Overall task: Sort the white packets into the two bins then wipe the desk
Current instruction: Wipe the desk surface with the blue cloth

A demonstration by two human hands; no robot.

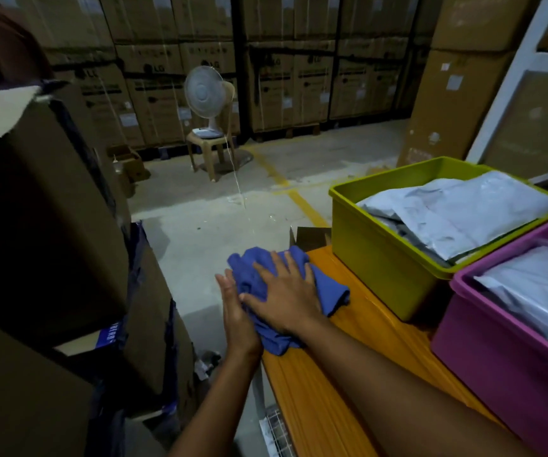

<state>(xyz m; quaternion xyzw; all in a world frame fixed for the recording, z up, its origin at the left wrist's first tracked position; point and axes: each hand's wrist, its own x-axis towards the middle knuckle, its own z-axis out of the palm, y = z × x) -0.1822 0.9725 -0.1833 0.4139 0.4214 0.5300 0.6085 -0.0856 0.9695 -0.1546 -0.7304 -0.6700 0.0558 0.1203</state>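
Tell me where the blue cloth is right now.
The blue cloth lies at the orange desk's left edge, pressed under the right hand, left hand beside it, left of the green bin.

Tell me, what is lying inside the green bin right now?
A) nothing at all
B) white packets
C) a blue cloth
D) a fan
B: white packets fill the green bin, while the blue cloth lies on the orange desk under the right hand, with the left hand at the cloth's edge.
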